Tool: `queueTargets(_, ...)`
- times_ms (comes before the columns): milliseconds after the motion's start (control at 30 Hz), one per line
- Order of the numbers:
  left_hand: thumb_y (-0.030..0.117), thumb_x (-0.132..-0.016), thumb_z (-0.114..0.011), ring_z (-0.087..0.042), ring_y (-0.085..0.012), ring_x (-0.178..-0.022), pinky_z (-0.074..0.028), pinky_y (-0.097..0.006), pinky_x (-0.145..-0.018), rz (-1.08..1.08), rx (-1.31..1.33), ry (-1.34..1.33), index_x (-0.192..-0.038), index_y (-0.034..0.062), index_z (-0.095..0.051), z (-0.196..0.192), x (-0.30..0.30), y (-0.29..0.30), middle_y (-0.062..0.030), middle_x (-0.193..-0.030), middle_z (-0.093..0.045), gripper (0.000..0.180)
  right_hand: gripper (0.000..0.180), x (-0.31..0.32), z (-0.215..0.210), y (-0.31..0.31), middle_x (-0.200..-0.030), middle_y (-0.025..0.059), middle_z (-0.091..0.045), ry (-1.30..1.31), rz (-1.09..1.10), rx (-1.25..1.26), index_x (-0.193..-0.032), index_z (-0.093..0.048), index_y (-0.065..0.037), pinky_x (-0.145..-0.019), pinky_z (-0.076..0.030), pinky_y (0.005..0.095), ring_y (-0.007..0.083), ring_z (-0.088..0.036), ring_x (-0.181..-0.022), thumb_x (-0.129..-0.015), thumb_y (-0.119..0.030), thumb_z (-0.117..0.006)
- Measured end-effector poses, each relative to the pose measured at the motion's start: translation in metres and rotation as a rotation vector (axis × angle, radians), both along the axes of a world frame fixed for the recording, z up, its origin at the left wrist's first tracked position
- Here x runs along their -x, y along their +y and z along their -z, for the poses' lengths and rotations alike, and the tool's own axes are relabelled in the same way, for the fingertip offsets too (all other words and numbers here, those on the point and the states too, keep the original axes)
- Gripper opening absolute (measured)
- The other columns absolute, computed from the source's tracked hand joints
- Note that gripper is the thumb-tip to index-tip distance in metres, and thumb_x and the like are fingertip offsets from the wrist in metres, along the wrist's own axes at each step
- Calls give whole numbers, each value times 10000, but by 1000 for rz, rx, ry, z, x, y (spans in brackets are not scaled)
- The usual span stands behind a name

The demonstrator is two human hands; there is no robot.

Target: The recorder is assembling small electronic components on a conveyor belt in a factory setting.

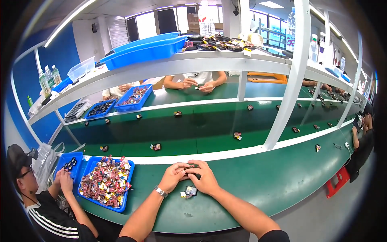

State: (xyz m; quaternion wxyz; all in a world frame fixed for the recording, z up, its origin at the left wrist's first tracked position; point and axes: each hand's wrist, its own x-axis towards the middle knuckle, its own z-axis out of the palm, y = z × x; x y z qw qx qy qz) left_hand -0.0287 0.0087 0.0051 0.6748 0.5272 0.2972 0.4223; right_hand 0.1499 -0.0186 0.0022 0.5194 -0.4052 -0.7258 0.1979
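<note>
In the head view, the left hand [174, 176] and right hand [205, 179] together pinch a small dark piece [196, 176], which sits between their fingertips. A small packaged item [189, 192] lies on the green table [250, 185], just nearer the person than the grip.

Between the fingers [201, 166] I see a black piece [196, 176]; just below them, a small packet [189, 191] in white, black and yellow. The table [250, 181] beneath them is green. Left of the fingers, a bright blue tray [132, 171] holds red, white and yellow packets [107, 181]; farther left, white stripes [46, 225] cross a black shirt [84, 232]. Well off to their right stands a red stool [338, 183].
</note>
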Motion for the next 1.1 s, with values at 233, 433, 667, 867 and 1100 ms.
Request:
queueTargets(233,18,-982,-453,-625,-211,-1081,-531,-349,-951,-19,29,20,-1234,-13,-508,-4,-2,-1,-147,-1174,-624,260,175,0,-9,1,-1127,100,-592,-12,109,-98,-967,-696,-67,-814,-527,348,260,-610,-982,-793,-56,-713)
queueTargets(433,75,-980,-507,-623,-202,-1077,-533,-345,-930,-8,53,32,-1246,17,-500,1,-1,2,-129,-1165,-633,272,180,1,-11,-1,-970,76,-608,-139,182,-185,-935,-693,-68,-704,-547,335,234,-632,-857,-763,-51,-741)
queueTargets(667,33,-980,-476,-631,-195,-1060,-538,-329,-928,-17,60,30,-1236,4,-511,-5,-3,0,-136,-1155,-636,260,177,1,-13,-2,-947,71,-617,-204,189,-263,-920,-697,-61,-683,-548,338,230,-636,-816,-750,-57,-748)
queueTargets(867,62,-978,-505,-633,-181,-1041,-544,-317,-894,-21,47,59,-1220,12,-528,-4,-4,0,-114,-1121,-651,247,157,2,-14,-2,-892,62,-629,-194,229,-265,-896,-701,-65,-671,-541,342,233,-635,-807,-745,-54,-741)
queueTargets(1100,72,-962,-544,-653,-166,-958,-563,-303,-806,-73,17,83,-1170,2,-561,0,-7,0,-105,-1077,-665,220,152,7,-10,-2,-901,58,-630,-218,254,-230,-893,-695,-66,-671,-538,346,235,-633,-810,-746,-52,-734)
